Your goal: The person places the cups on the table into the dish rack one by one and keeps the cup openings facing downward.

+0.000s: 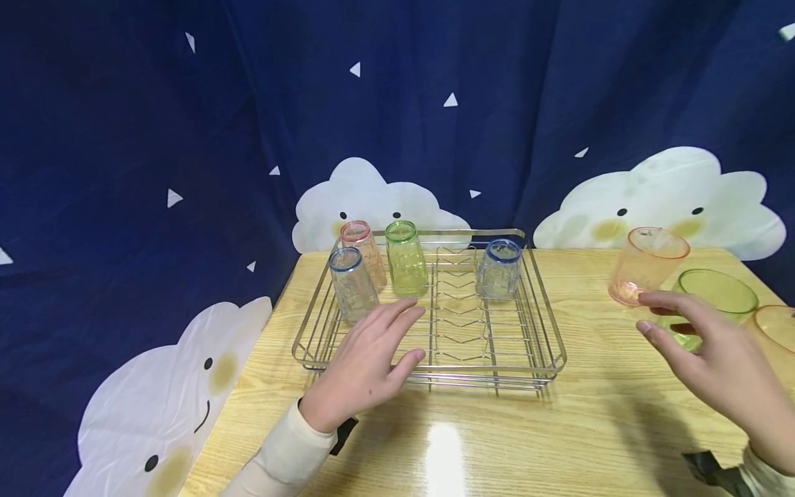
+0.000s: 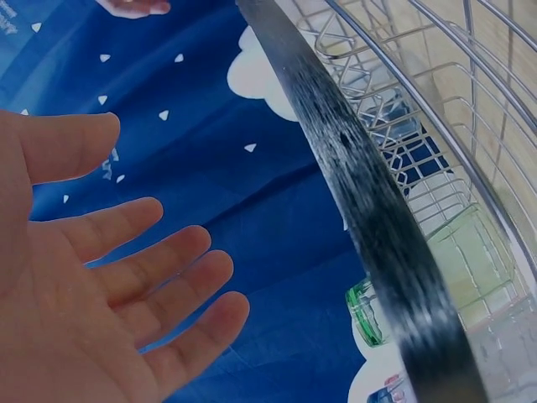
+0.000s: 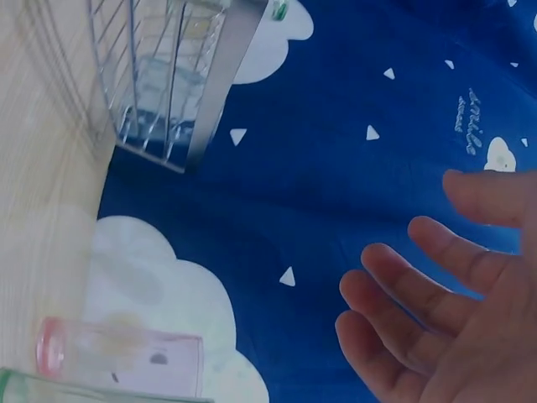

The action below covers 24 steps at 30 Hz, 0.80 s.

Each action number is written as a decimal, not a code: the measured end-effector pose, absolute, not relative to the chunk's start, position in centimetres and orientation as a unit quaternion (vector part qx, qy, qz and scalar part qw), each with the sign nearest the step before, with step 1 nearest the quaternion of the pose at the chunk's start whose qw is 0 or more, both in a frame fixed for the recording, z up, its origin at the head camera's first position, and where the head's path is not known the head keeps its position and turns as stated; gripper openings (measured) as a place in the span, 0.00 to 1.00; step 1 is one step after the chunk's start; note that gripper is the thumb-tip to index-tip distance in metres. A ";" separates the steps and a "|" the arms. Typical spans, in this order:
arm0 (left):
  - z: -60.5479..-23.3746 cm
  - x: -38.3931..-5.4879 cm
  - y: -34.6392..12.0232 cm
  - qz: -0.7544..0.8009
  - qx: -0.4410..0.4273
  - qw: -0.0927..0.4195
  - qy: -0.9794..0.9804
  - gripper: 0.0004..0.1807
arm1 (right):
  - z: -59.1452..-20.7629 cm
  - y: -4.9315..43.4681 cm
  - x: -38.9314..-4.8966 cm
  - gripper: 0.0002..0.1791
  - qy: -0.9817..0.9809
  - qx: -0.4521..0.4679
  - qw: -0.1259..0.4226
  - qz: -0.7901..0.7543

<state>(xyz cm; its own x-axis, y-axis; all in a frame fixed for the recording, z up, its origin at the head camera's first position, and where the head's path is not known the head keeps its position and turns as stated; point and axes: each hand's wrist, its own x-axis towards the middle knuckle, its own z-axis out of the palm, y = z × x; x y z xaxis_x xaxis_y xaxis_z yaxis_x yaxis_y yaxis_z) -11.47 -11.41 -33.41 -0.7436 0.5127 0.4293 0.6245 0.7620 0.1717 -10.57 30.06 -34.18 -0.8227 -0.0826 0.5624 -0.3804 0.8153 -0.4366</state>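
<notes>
My left hand [image 1: 369, 366] hovers over the front left of a wire dish rack [image 1: 553, 338], its fingers extended and nothing in its grasp. Behind it in the rack stand a blue-rimmed glass [image 1: 355, 286], a pink-rimmed glass [image 1: 371, 259] and a green glass [image 1: 407, 266], all upside down. A second blue-rimmed glass [image 1: 499, 273] sits at the rack's right side. With fingers loosely bent, my empty right hand [image 1: 723, 362] is nearest to a pink tumbler [image 1: 646, 266] and a green tumbler [image 1: 720, 293]; whether it touches either is unclear. An orange tumbler [image 1: 776, 331] is partly cut off by the frame.
The rack rests on a light wooden table [image 1: 584, 428]. A dark blue curtain [image 1: 397, 103] with white clouds and triangles hangs behind and to the left. In the left wrist view, the rack's metal rim [image 2: 361, 185] crosses close by the hand.
</notes>
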 end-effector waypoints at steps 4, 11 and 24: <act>-33.5 -11.4 -11.4 -0.151 -0.309 0.178 -0.922 0.29 | -34.2 30.7 -11.0 0.19 -0.927 0.116 0.267 0.236; -33.7 -11.3 -11.5 -0.160 -0.312 0.181 -0.919 0.29 | -34.5 31.6 -12.0 0.19 -0.942 0.092 0.260 0.192; -34.0 -11.1 -11.7 -0.162 -0.309 0.183 -0.919 0.29 | -35.5 32.8 -13.7 0.20 -0.942 0.061 0.302 0.133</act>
